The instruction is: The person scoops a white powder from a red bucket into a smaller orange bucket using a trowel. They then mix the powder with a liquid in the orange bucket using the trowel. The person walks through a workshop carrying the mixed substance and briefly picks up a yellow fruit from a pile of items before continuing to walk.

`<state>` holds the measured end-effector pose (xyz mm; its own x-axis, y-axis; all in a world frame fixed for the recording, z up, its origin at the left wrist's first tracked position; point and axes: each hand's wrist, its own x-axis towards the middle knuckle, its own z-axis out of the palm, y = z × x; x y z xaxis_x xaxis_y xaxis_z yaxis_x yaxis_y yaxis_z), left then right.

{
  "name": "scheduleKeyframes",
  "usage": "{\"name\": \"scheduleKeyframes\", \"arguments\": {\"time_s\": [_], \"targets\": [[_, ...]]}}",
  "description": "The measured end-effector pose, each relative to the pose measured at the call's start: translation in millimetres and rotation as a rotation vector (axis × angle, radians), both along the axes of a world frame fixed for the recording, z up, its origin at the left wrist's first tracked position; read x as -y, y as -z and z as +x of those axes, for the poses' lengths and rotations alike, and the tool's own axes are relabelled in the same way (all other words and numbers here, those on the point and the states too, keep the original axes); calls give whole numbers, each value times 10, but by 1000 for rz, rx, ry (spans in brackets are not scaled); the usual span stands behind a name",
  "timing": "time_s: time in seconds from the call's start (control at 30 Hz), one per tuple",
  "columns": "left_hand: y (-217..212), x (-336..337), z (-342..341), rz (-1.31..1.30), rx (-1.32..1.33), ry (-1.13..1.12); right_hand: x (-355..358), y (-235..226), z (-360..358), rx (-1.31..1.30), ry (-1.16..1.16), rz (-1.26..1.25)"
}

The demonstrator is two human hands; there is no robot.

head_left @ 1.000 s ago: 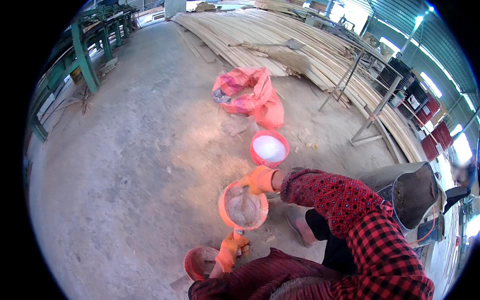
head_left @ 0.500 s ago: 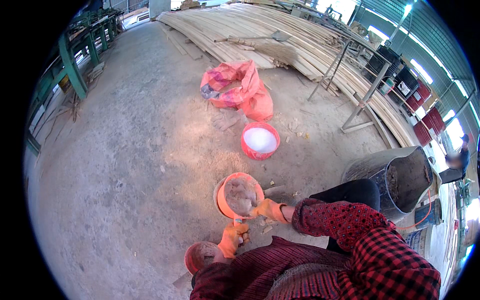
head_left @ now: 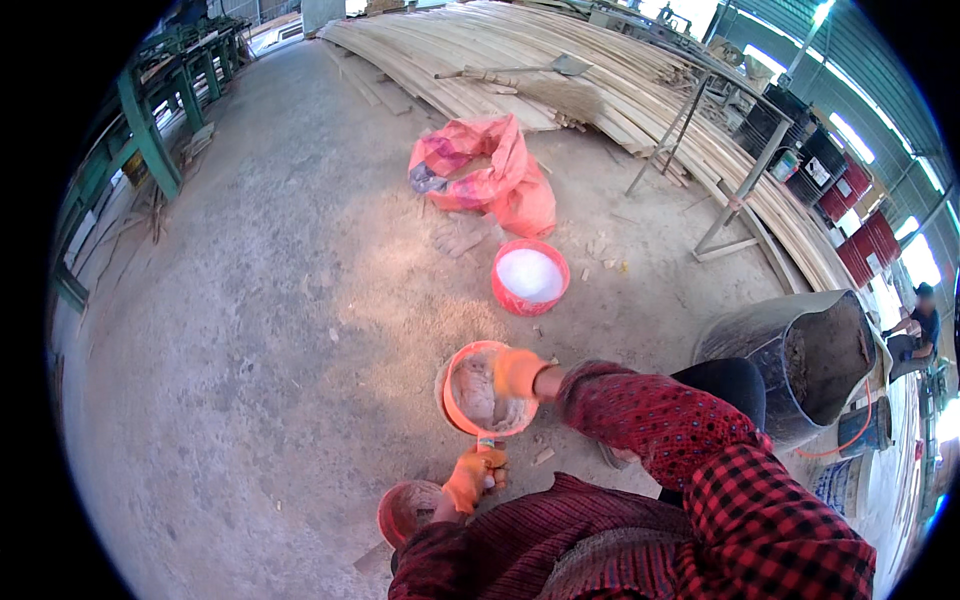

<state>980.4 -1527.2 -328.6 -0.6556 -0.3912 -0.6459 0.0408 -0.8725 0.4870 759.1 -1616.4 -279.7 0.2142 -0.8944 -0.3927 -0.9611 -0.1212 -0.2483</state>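
Right hand (head_left: 519, 373) moved forward, round orange pan (head_left: 457, 414), lumpy mix (head_left: 475, 392)

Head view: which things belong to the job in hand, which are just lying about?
In use:
- orange pan, left hand gripping its handle, right hand at its right side
- probably red bowl of white material

Apparently lying about:
- broom
- planks
- pink sack (role unclear)
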Motion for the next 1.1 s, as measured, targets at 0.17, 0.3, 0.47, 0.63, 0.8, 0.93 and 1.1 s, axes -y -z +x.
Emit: {"name": "scheduleKeyframes", "arguments": {"time_s": [0.17, 0.3, 0.47, 0.63, 0.8, 0.93, 1.1], "targets": [[228, 139, 50, 222, -176, -37, -444, -399, 130, -111, -543, -52], [108, 136, -48, 153, -117, 13, 33, -771, 51, -72, -981, -88], [-54, 212, -51, 124, -59, 42, 808, -410, -80, -186, -736, -79], [-145, 101, -109, 79, 45, -107, 294, -163, -1011, -109, -158, 17], [-153, 75, -282, 48, 38, -56, -858, 168, -1254, 165, 133, 8], [-30, 61, -205, 28, 22, -12, -1027, -141, -465, 742, 775, 695], [-53, 100, -178, 50, 85, -8, -703, -459, -116, 1031, 1161, 913]]}}
